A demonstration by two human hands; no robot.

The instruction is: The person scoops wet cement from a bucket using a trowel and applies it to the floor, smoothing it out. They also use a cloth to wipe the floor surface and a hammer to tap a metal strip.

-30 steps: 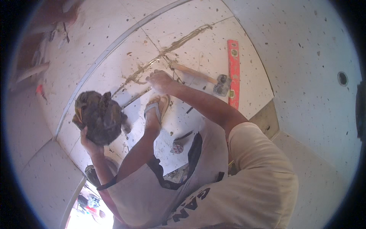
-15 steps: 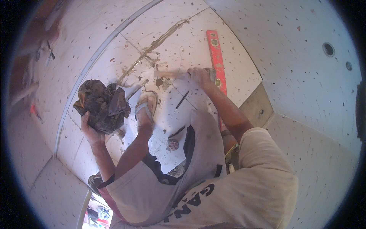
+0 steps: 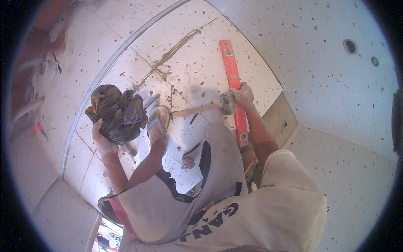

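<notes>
My left hand (image 3: 103,136) grips a bundled dark, dirty rag (image 3: 115,113) from its lower left side, holding it beside my sandalled foot (image 3: 158,122). On the right, my right hand (image 3: 243,94) is closed around the edge of a red spirit level (image 3: 230,69) that lies along the floor tiles. Just left of that hand lies a rubber mallet (image 3: 227,103), its wooden handle (image 3: 197,110) pointing toward the foot. A thin dark stick-like piece (image 3: 193,119) is on the tile below the handle.
Speckled pale floor tiles (image 3: 201,54) have muddy smears along a joint (image 3: 176,46). A wall with two round holes (image 3: 350,46) rises at right. A pale strip (image 3: 100,75) curves along the left. A small round reddish object (image 3: 188,162) sits between my legs.
My right hand has let go of the mallet, which now lies nearer me on the floor, and has taken hold of the spirit level. My left hand still holds the rag.
</notes>
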